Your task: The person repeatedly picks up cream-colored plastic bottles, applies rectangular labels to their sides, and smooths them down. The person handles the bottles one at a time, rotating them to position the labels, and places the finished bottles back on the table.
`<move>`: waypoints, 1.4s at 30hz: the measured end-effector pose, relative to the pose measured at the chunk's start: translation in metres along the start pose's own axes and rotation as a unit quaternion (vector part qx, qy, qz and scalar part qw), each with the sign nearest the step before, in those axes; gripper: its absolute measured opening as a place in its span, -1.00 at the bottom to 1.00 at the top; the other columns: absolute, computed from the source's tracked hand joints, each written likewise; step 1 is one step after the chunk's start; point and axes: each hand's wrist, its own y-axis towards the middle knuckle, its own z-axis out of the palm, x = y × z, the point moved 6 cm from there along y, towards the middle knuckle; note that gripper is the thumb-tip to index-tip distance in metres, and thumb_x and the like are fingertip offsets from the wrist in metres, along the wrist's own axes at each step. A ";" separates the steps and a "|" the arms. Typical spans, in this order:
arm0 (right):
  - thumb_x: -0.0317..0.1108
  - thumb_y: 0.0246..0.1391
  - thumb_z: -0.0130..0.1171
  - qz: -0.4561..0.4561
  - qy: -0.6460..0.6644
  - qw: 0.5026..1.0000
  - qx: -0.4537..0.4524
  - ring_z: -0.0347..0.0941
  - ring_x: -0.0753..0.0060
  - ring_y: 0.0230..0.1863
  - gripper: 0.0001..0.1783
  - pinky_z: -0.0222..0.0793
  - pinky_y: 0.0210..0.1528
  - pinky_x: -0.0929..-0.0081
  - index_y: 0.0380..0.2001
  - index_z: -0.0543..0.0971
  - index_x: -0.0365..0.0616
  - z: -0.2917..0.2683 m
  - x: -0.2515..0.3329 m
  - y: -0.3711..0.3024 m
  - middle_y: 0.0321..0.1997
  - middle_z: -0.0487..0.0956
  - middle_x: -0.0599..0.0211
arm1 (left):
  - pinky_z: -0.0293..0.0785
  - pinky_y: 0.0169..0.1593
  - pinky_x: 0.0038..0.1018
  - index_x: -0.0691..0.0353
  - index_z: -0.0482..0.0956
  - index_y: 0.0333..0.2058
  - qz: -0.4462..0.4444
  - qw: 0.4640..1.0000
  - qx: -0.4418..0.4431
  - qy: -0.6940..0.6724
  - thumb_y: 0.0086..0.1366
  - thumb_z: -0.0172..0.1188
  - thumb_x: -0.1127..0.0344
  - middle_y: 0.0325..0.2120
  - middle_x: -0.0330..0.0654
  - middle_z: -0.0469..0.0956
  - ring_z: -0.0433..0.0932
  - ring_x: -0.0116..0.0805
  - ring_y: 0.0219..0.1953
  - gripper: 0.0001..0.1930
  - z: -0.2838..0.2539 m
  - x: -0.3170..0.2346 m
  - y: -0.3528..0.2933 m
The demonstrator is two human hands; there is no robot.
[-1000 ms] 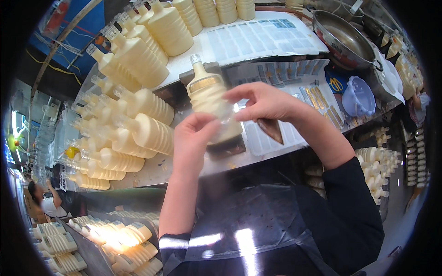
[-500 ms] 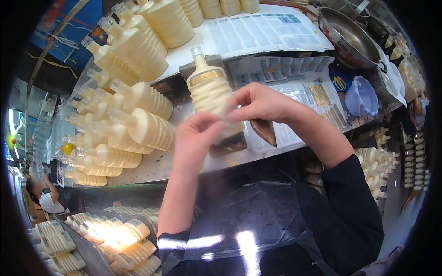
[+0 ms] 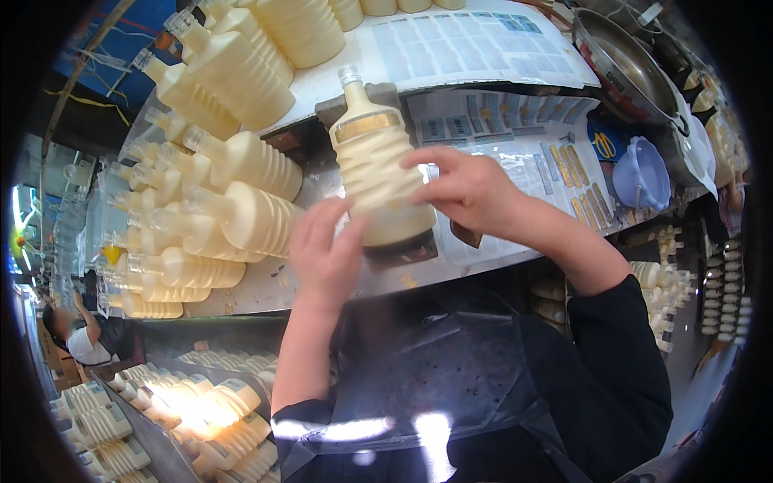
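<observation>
A cream-coloured ribbed plastic bottle with a gold neck band and clear cap (image 3: 377,161) stands upright on the workbench (image 3: 266,282) in front of me. My left hand (image 3: 324,256) lies flat against its lower left side, fingers loosely together. My right hand (image 3: 467,191) pinches a small shiny label piece (image 3: 431,171) between thumb and fingertips at the bottle's right flank. Rows of similar cream bottles (image 3: 233,161) lie on their sides to the left, and printed label sheets (image 3: 475,48) are spread behind.

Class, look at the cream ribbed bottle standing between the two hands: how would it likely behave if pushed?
The bottle looks tall with a narrow neck, so probably tips easily. Its ribbed sides likely aid grip. Once toppled, it might roll.
</observation>
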 end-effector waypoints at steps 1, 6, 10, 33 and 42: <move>-0.63 -0.14 0.32 -0.010 -0.036 0.999 0.005 0.59 0.36 -0.45 -0.66 0.54 -0.35 0.45 -0.30 0.75 0.06 0.005 0.002 -0.007 0.12 0.63 0.31 | 0.60 -0.09 -0.28 0.11 0.71 -0.28 0.018 1.000 0.000 0.003 -0.01 0.34 0.58 -0.14 -0.14 0.64 0.64 -0.06 -0.12 -0.71 0.004 0.000 -0.010; -0.49 -0.02 0.22 -0.061 -0.110 0.992 -0.014 0.65 0.34 -0.38 -0.70 0.57 -0.40 0.41 -0.21 0.71 0.10 0.015 -0.001 -0.037 0.15 0.63 0.34 | 0.63 -0.13 -0.28 0.12 0.71 -0.26 0.039 0.999 -0.032 0.005 0.08 0.29 0.52 -0.11 -0.11 0.64 0.64 -0.07 -0.14 -0.77 0.008 -0.001 -0.037; -0.43 0.05 0.25 -0.043 -0.103 0.992 -0.064 0.65 0.26 -0.29 -0.78 0.58 -0.36 0.39 -0.20 0.71 0.02 0.013 -0.007 -0.047 0.04 0.66 0.29 | 0.59 -0.06 -0.30 0.20 0.66 -0.08 -0.115 0.990 -0.031 -0.074 0.25 0.22 0.46 -0.07 -0.06 0.62 0.61 -0.11 -0.14 -0.75 0.016 0.013 -0.053; -0.35 0.24 0.31 0.419 0.307 0.849 -0.093 0.38 0.81 -0.45 -0.84 0.33 -0.41 0.68 -0.32 0.62 -0.23 0.034 -0.012 -0.054 -0.49 0.54 0.61 | 0.22 0.38 -0.32 0.32 0.21 0.37 -0.507 0.671 -0.109 -0.530 0.63 -0.23 0.18 0.23 -0.03 0.38 0.35 -0.26 0.28 -0.53 0.076 0.006 -0.060; -0.35 0.14 0.35 0.372 0.078 0.917 -0.122 0.51 0.69 -0.38 -0.85 0.45 -0.26 0.61 -0.35 0.74 -0.23 -0.133 -0.116 -0.042 -0.43 0.67 0.49 | 0.08 0.46 -0.17 0.41 0.01 0.43 -0.443 0.833 0.018 -0.332 0.27 0.20 0.22 0.36 0.17 0.16 0.19 0.00 0.40 -0.14 0.067 -0.004 -0.048</move>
